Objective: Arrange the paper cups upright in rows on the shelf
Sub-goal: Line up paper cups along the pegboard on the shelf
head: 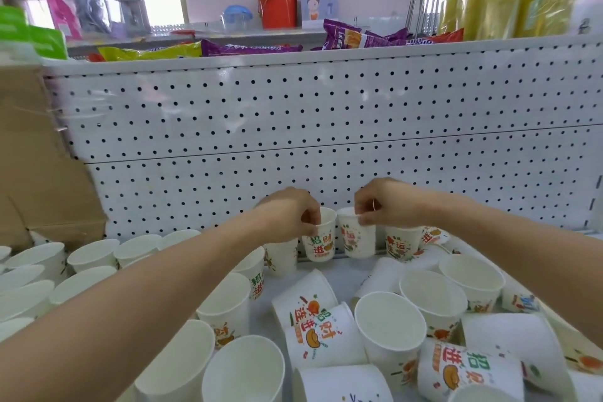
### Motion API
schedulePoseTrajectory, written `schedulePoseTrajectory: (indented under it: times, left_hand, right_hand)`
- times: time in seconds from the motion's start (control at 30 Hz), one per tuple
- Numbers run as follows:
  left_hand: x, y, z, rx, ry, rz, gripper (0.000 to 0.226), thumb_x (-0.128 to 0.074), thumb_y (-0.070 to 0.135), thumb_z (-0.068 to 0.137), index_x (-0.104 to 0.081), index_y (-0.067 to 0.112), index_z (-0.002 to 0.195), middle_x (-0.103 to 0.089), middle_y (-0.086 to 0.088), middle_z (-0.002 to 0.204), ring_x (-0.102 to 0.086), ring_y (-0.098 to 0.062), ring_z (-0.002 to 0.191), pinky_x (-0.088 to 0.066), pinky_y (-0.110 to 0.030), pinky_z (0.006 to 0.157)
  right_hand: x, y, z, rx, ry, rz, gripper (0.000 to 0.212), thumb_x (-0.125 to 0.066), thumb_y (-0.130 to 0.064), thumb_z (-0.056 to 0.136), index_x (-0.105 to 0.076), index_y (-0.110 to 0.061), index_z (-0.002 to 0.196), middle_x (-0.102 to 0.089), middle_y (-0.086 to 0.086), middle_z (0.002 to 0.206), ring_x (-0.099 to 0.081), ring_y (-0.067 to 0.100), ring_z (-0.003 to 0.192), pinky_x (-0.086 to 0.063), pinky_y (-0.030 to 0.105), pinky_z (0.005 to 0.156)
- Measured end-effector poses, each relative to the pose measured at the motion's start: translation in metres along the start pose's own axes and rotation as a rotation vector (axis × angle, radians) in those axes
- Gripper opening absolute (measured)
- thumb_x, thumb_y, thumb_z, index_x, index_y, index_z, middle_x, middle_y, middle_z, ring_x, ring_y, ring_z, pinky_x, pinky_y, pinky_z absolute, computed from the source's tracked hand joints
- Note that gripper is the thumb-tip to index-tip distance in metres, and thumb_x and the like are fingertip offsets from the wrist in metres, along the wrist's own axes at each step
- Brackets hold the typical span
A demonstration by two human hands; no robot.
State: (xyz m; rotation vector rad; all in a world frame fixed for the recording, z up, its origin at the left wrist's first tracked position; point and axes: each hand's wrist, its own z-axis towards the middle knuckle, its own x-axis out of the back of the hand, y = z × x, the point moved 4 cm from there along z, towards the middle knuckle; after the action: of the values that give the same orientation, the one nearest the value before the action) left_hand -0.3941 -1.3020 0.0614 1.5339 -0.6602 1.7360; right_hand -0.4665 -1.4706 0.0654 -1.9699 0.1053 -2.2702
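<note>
Two paper cups are held upright side by side at the rear of the shelf point(345, 267), just in front of the perforated back panel point(293, 124). My left hand point(290, 212) pinches the rim of the left cup point(319, 243) between thumb and fingertips. My right hand point(385, 206) pinches the rim of the right cup point(357, 241) the same way. To seat them well, I judge that each base should land flat, in line with the neighbour cup point(403, 243) on the right. The pinch should be light, since thin paper walls probably buckle easily below the rolled rim. The cups are tapered, matte white inside, and printed with red, green and orange characters outside. Nearer me, toppled cups point(321, 333) lie on their sides among open ones. More upright cups point(94, 254) fill the left.
</note>
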Motion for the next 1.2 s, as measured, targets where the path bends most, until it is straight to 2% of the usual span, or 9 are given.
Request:
schedulePoseTrajectory:
  times: [0.2, 0.33, 0.4, 0.47, 0.6, 0.77, 0.87, 0.97, 1.2]
  left_hand:
    - [-0.005, 0.004, -0.014, -0.019, 0.001, 0.129, 0.026, -0.066, 0.038, 0.088, -0.063, 0.03, 0.112, -0.061, 0.013, 0.106, -0.055, -0.007, 0.089, -0.044, -0.024, 0.07]
    - [0.008, 0.013, -0.035, -0.065, 0.06, -0.074, 0.031, -0.066, 0.04, 0.088, -0.063, 0.029, 0.117, -0.063, 0.013, 0.107, -0.059, -0.005, 0.091, -0.053, -0.032, 0.083]
    - [0.006, 0.017, -0.053, -0.066, -0.091, -0.21, 0.035, -0.068, 0.041, 0.086, -0.062, 0.031, 0.119, -0.062, 0.016, 0.106, -0.06, -0.003, 0.095, -0.051, -0.026, 0.084]
    - [-0.001, 0.02, -0.068, -0.037, -0.267, -0.211, 0.045, -0.069, 0.045, 0.084, -0.057, 0.034, 0.127, -0.06, 0.019, 0.112, -0.059, -0.001, 0.102, -0.048, -0.021, 0.086]
    - [-0.016, 0.025, -0.069, 0.021, -0.4, -0.116, 0.064, -0.068, 0.052, 0.082, -0.046, 0.033, 0.139, -0.055, 0.012, 0.132, -0.055, -0.009, 0.111, -0.046, -0.026, 0.094]
    - [-0.026, 0.03, -0.062, 0.036, -0.401, -0.014, 0.067, -0.068, 0.054, 0.081, -0.045, 0.031, 0.139, -0.052, 0.008, 0.135, -0.052, -0.013, 0.11, -0.043, -0.027, 0.092]
    - [-0.032, 0.03, -0.06, 0.038, -0.381, -0.012, 0.067, -0.07, 0.055, 0.078, -0.047, 0.032, 0.136, -0.054, 0.009, 0.134, -0.054, -0.014, 0.113, -0.046, -0.028, 0.092]
    - [-0.028, 0.023, -0.058, 0.067, -0.292, -0.069, 0.065, -0.074, 0.053, 0.073, -0.049, 0.034, 0.13, -0.058, 0.008, 0.117, -0.057, -0.013, 0.101, -0.049, -0.027, 0.083]
    - [-0.014, -0.001, -0.072, 0.122, -0.126, -0.228, 0.073, -0.079, 0.04, 0.071, -0.041, 0.03, 0.132, -0.052, 0.011, 0.113, -0.055, -0.007, 0.093, -0.044, -0.018, 0.066]
  right_hand:
    - [-0.015, 0.0, -0.008, -0.015, -0.044, -0.031, 0.01, -0.065, -0.029, 0.09, -0.067, -0.025, 0.098, -0.055, -0.016, 0.092, -0.053, 0.003, 0.078, -0.042, 0.02, 0.064]
    - [0.003, -0.008, -0.023, 0.023, 0.062, 0.018, 0.015, -0.062, -0.035, 0.091, -0.068, -0.026, 0.1, -0.06, -0.015, 0.095, -0.053, -0.001, 0.077, -0.047, 0.024, 0.071]
    - [0.009, -0.01, -0.035, 0.004, -0.015, 0.083, 0.022, -0.062, -0.04, 0.09, -0.07, -0.02, 0.086, -0.062, -0.012, 0.077, -0.054, 0.006, 0.064, -0.049, 0.025, 0.063]
    - [0.006, -0.01, -0.046, -0.082, -0.156, 0.002, 0.043, -0.059, -0.053, 0.088, -0.065, -0.013, 0.073, -0.053, -0.006, 0.062, -0.043, 0.013, 0.054, -0.036, 0.027, 0.053]
    - [-0.014, -0.015, -0.054, -0.185, -0.31, -0.115, 0.048, -0.056, -0.063, 0.085, -0.067, -0.016, 0.083, -0.063, -0.007, 0.073, -0.055, 0.012, 0.064, -0.041, 0.027, 0.062]
    - [-0.023, -0.021, -0.052, -0.183, -0.269, -0.041, 0.038, -0.058, -0.052, 0.087, -0.053, -0.022, 0.065, -0.053, -0.008, 0.065, -0.049, 0.012, 0.06, -0.038, 0.026, 0.057]
    - [-0.021, -0.024, -0.052, -0.133, -0.228, 0.121, 0.031, -0.058, -0.039, 0.091, -0.052, -0.02, 0.067, -0.048, -0.004, 0.066, -0.042, 0.013, 0.059, -0.033, 0.028, 0.059]
    - [-0.013, -0.03, -0.055, -0.022, -0.14, 0.224, 0.021, -0.06, -0.027, 0.092, -0.06, -0.019, 0.072, -0.054, -0.005, 0.069, -0.045, 0.012, 0.059, -0.038, 0.027, 0.059]
    - [-0.017, -0.048, -0.063, 0.178, 0.047, -0.066, 0.014, -0.058, -0.024, 0.093, -0.071, -0.024, 0.099, -0.057, -0.009, 0.091, -0.052, 0.011, 0.083, -0.046, 0.03, 0.077]
